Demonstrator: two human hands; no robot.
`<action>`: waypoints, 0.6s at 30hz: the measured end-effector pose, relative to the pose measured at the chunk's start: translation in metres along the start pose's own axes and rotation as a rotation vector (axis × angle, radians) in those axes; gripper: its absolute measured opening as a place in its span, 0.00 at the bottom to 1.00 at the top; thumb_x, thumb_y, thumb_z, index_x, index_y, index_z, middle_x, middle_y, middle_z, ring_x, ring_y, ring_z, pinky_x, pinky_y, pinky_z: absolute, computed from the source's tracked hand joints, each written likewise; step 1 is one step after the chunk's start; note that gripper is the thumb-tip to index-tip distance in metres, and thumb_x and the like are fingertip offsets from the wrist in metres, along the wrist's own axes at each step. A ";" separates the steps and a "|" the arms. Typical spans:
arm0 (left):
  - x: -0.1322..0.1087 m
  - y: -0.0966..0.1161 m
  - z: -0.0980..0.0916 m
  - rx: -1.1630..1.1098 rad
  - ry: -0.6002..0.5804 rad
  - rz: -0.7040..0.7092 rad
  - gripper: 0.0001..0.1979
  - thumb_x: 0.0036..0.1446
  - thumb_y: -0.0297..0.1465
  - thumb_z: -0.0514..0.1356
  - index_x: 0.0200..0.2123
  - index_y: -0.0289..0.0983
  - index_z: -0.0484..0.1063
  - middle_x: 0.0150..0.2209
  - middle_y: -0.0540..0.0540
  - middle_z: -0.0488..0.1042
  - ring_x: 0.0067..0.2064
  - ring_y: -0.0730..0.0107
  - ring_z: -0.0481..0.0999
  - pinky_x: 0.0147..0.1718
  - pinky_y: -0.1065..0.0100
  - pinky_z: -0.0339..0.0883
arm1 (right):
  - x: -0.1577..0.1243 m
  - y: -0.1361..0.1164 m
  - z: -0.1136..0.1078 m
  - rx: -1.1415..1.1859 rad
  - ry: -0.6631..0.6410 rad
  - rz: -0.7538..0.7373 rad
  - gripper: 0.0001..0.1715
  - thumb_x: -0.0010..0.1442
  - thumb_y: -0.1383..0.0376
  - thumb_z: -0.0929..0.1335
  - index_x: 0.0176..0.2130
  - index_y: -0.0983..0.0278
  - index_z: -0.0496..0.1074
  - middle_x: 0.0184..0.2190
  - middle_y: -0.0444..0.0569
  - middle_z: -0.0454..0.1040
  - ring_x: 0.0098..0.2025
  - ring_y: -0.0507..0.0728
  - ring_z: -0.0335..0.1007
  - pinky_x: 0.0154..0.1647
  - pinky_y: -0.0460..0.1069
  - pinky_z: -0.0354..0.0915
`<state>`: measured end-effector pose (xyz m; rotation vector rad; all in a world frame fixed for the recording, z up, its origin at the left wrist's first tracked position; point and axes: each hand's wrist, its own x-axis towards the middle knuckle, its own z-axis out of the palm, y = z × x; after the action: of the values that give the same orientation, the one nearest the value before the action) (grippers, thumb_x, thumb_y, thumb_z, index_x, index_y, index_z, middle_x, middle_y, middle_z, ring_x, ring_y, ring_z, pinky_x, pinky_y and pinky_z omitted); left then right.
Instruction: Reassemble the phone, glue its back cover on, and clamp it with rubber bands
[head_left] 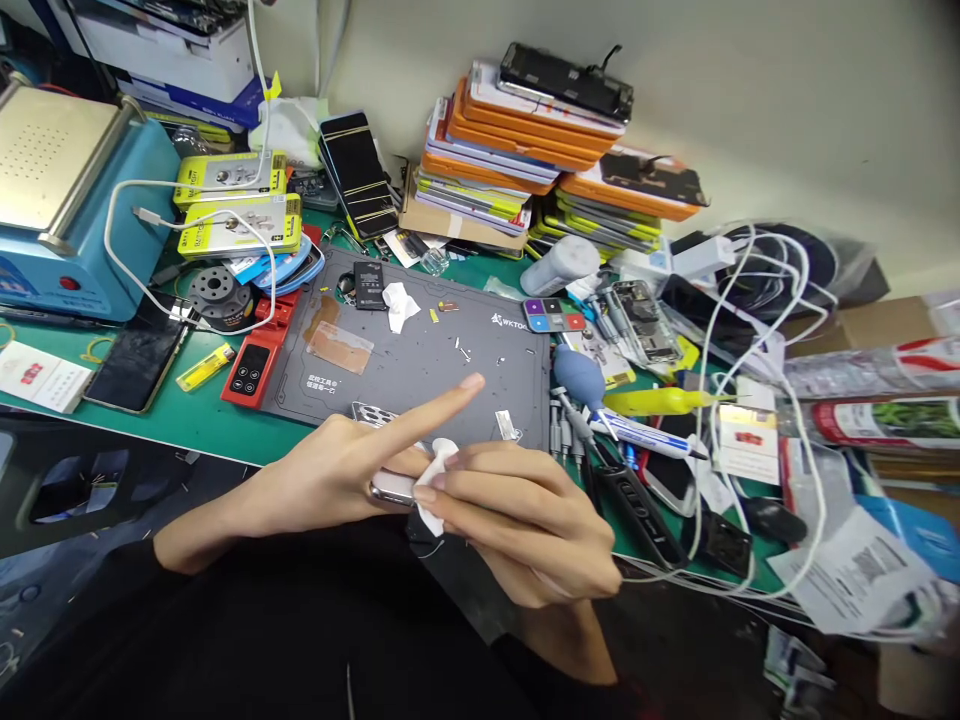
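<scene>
My left hand (330, 465) is closed round a phone (393, 486) with a silvery edge, held over the near edge of the bench. Its index finger points out to the right, free of the phone, and the hand hides most of the phone's body. My right hand (525, 510) pinches a white wipe (433, 505) against the phone's right end. Beyond my left hand shows a metallic part with round dark spots (373, 413); whether it belongs to the phone I cannot tell. Behind both hands lies a grey work mat (420, 345) with a red control unit (251, 365).
On the mat are a black battery (369, 286), a crumpled white tissue (400, 306) and small screws. Right of it lie a blue air blower (578, 376), screwdrivers and tangled white cables (716, 390). Orange boxes (517, 130) are stacked behind; a blue machine (82, 220) stands left.
</scene>
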<state>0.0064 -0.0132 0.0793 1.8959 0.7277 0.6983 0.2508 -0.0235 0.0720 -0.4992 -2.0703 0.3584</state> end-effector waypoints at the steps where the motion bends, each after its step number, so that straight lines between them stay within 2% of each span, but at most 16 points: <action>1: 0.000 0.000 0.000 0.000 -0.001 0.002 0.45 0.75 0.35 0.62 0.82 0.50 0.37 0.43 0.53 0.85 0.43 0.69 0.86 0.44 0.72 0.77 | 0.000 0.000 0.000 -0.003 -0.001 -0.007 0.23 0.68 0.78 0.69 0.59 0.69 0.81 0.42 0.50 0.87 0.46 0.58 0.80 0.45 0.53 0.83; 5: 0.001 -0.002 0.001 -0.028 -0.011 0.049 0.45 0.76 0.37 0.62 0.82 0.51 0.35 0.48 0.53 0.86 0.48 0.70 0.87 0.47 0.73 0.76 | -0.001 0.001 -0.001 -0.023 -0.022 -0.004 0.22 0.67 0.78 0.70 0.58 0.69 0.82 0.42 0.50 0.86 0.47 0.58 0.81 0.47 0.51 0.85; 10: 0.000 -0.004 0.001 -0.002 0.016 0.040 0.45 0.74 0.36 0.63 0.82 0.47 0.38 0.40 0.54 0.85 0.40 0.73 0.84 0.43 0.75 0.76 | -0.002 0.003 0.000 0.000 -0.011 -0.039 0.23 0.66 0.79 0.70 0.59 0.71 0.81 0.43 0.50 0.87 0.48 0.58 0.81 0.50 0.53 0.86; 14: 0.001 -0.003 0.000 -0.023 0.011 0.070 0.45 0.75 0.36 0.63 0.82 0.48 0.38 0.46 0.52 0.86 0.46 0.72 0.86 0.47 0.74 0.77 | -0.001 0.003 0.001 0.020 -0.006 -0.031 0.21 0.67 0.79 0.70 0.58 0.73 0.81 0.43 0.52 0.86 0.47 0.58 0.81 0.48 0.54 0.87; 18: 0.002 -0.001 -0.002 0.031 0.004 0.032 0.45 0.75 0.37 0.63 0.82 0.46 0.37 0.38 0.55 0.85 0.37 0.74 0.84 0.41 0.75 0.75 | 0.004 0.002 0.001 -0.007 0.004 -0.084 0.20 0.66 0.81 0.69 0.55 0.75 0.82 0.42 0.53 0.86 0.48 0.58 0.82 0.50 0.53 0.87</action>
<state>0.0063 -0.0105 0.0797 1.9386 0.7158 0.7144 0.2481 -0.0197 0.0736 -0.4154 -2.0822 0.3009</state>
